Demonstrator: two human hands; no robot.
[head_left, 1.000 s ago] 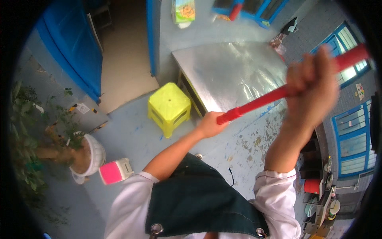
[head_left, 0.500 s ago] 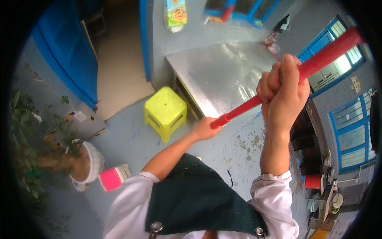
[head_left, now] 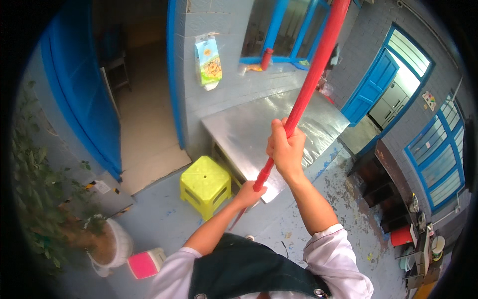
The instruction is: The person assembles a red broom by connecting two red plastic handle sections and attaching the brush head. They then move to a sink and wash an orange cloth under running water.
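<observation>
A long red pole [head_left: 314,74] slants up through the middle of the view and runs out past the top edge. My right hand [head_left: 287,149] is closed round its shaft. Farther down, my left hand [head_left: 249,194] wraps the pole just below a stepped joint, and a thinner length shows beneath that hand. Both ends of the pole are out of sight or hidden, so I cannot tell what they carry. Behind my hands stands a metal-topped table [head_left: 239,124], and a yellow-green plastic stool [head_left: 205,177] sits to the left of my left hand.
A blue door [head_left: 82,84] stands open at the left. Below it are a potted plant [head_left: 122,244] and a pink-topped stool [head_left: 143,264]. A picture packet [head_left: 208,62] hangs on the wall. Dark shelving [head_left: 383,184] and a red bucket [head_left: 401,236] line the right side.
The pole has swung from leaning far right to a steeper slant. My right hand has come left and lower in the picture. Both hands keep their grip, and the view has tilted up.
</observation>
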